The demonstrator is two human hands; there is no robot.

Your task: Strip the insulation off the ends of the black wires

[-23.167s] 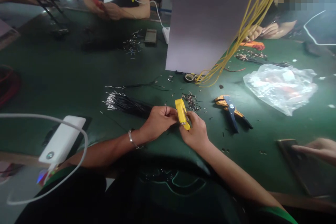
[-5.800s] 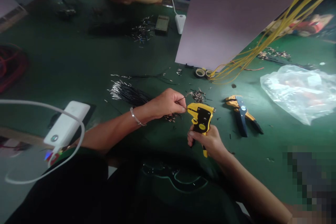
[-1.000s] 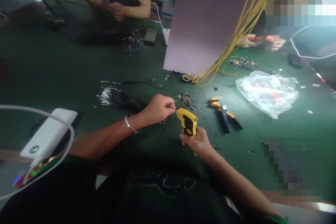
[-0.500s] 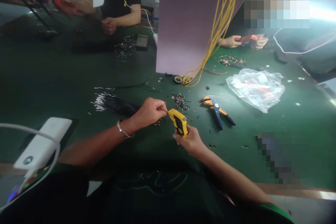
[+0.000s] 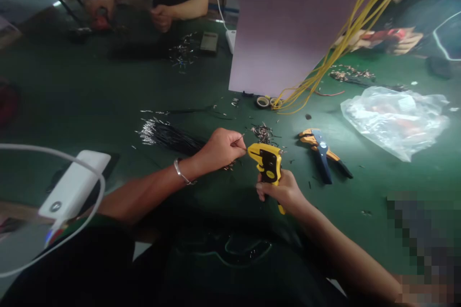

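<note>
My left hand (image 5: 224, 148) is closed in a pinch on a thin dark wire (image 5: 237, 140), its fingertips right by the jaws of a yellow wire stripper (image 5: 268, 159). Wrapped round that stripper's handles is my right hand (image 5: 284, 189). Whether the jaws touch the wire I cannot tell. A bundle of black wires (image 5: 173, 135) with bright ends lies behind my left hand, partly hidden by it. Beyond the stripper is a small heap of wire scraps (image 5: 262, 132). A second wire stripper, blue and orange (image 5: 322, 151), rests to the right on the green table (image 5: 216, 206).
A white power bank (image 5: 75, 184) with a cable lies at left, a clear plastic bag (image 5: 392, 115) at right. Yellow wires (image 5: 334, 57) hang before a pale panel (image 5: 277, 33), near tape rolls (image 5: 262, 101). Co-workers' hands (image 5: 162, 18) are across the table.
The view has shifted, so most things sit further right. The yellow stripper has turned slightly, showing more of its side and lower handle. A co-worker's red tool at far left has come down to the table.
</note>
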